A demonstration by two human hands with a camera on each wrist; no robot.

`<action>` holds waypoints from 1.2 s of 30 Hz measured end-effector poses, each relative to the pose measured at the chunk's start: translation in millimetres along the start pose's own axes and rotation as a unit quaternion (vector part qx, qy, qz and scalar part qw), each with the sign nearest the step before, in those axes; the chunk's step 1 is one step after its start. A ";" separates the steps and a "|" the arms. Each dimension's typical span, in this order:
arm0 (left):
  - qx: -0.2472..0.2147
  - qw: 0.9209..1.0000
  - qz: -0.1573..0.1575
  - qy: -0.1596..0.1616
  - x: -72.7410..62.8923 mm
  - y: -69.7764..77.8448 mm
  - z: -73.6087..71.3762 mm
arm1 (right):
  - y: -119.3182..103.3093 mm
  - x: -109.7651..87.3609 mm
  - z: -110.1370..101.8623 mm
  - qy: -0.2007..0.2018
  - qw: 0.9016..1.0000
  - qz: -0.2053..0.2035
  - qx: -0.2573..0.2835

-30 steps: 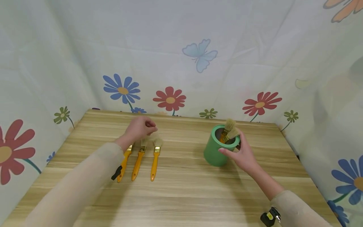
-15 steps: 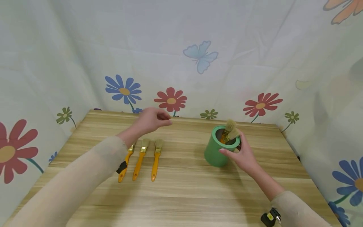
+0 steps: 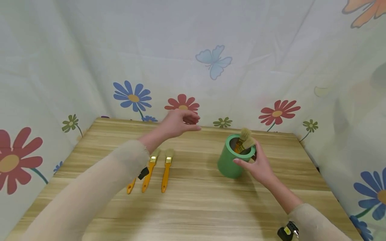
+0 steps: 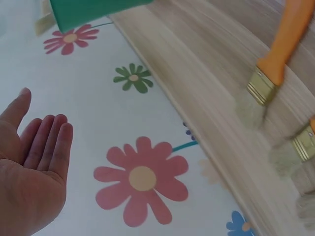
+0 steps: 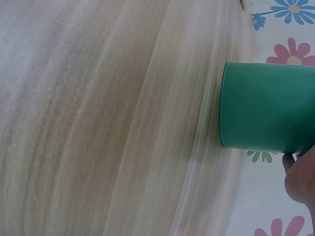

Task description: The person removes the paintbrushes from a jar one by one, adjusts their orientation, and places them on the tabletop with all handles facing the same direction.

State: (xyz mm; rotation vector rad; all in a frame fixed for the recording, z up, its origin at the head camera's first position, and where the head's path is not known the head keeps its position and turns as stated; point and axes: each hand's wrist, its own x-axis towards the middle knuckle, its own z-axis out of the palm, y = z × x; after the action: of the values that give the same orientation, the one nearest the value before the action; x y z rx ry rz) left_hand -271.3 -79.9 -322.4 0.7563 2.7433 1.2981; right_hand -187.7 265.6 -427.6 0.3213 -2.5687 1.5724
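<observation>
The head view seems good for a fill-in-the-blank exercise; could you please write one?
The person's right grip holds a container coloured ____.
The brushes inside have their bristles pointing ____.
The loose brushes visible on the table number ____.
The empty grip is the ____ one.
Missing words: green; up; three; left.

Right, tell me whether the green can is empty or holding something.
Holding something: in the head view, at least two brushes poke out of the green can's open top, bristles up.
</observation>
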 end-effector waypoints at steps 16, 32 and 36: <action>-0.033 0.997 0.064 -0.027 25.9 34.6 44.3 | 0.4 0.0 1.1 0.001 1.000 -0.001 0.000; -0.026 0.995 0.069 -0.063 42.7 54.7 73.8 | 0.4 -0.7 3.5 0.002 1.000 -0.003 -0.005; -0.018 0.995 0.068 -0.068 47.1 59.1 82.1 | 2.2 0.0 4.7 0.000 1.000 -0.008 -0.004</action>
State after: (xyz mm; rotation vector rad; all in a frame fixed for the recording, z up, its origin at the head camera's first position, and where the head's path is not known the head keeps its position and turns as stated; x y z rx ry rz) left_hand -270.7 31.7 -324.1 1.0035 2.5953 1.2622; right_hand -188.2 262.4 -431.6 0.3390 -2.5644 1.5577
